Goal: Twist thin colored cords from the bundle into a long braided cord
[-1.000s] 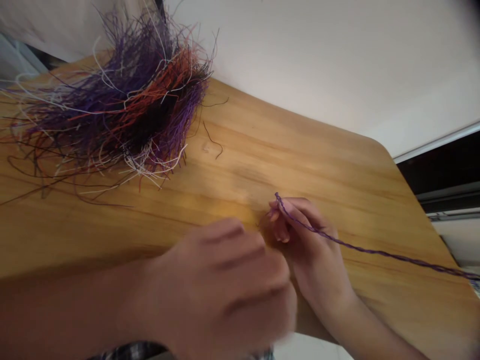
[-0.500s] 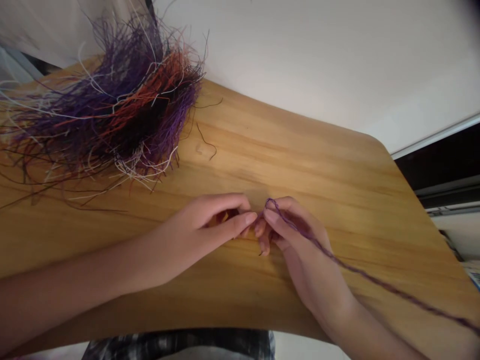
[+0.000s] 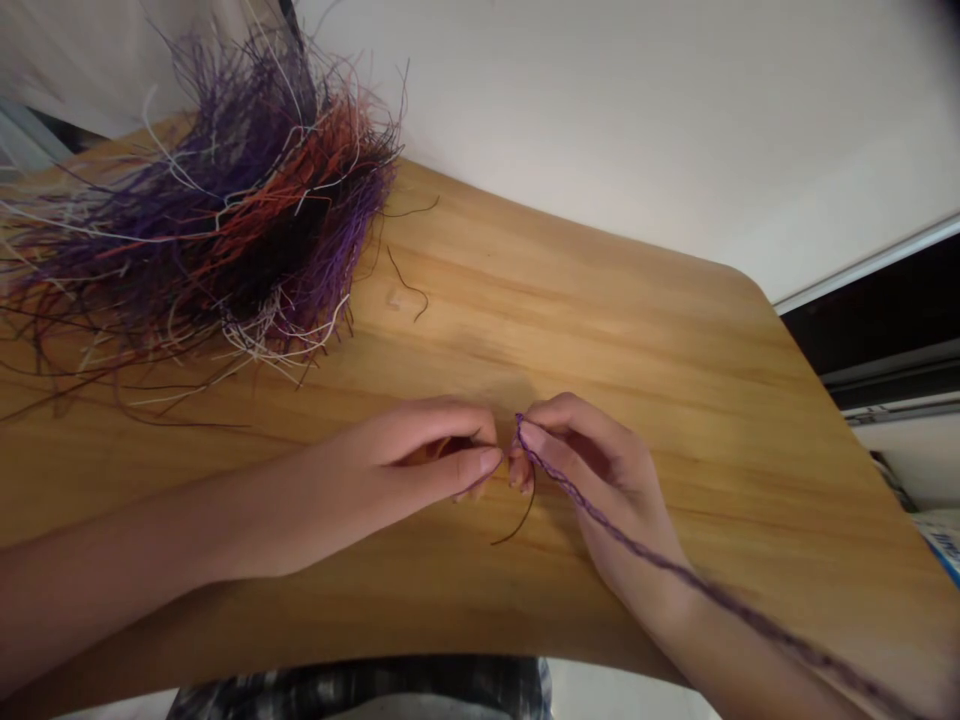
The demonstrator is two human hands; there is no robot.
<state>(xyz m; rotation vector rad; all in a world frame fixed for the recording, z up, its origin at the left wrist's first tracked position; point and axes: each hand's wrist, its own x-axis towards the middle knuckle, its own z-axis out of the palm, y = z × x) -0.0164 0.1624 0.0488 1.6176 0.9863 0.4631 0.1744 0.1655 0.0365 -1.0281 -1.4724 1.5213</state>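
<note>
A thin purple braided cord [image 3: 637,548] runs from the lower right edge of the head view up over my right hand [image 3: 600,455]. That hand pinches the cord's end between thumb and forefinger. Below its fingertips a loose dark thread [image 3: 520,528] hangs in a curve. Just to the left, my left hand [image 3: 420,450] is closed in a pinch, its thumb pressed to the forefinger. A fine purple strand [image 3: 474,487] shows under the left thumb. The fingertips of both hands are close together but apart, low over the wooden table.
A large tangled heap of purple, orange, black and white threads [image 3: 285,240] covers the table's back left. One short dark thread [image 3: 409,285] lies beside it. The wooden table [image 3: 600,310] has a white wall [image 3: 600,120] behind it.
The small loop at my right fingertips has tightened, and the cord now lies closer along the thumb. A dark thread end hangs lower below the right hand. My left hand has shifted slightly left.
</note>
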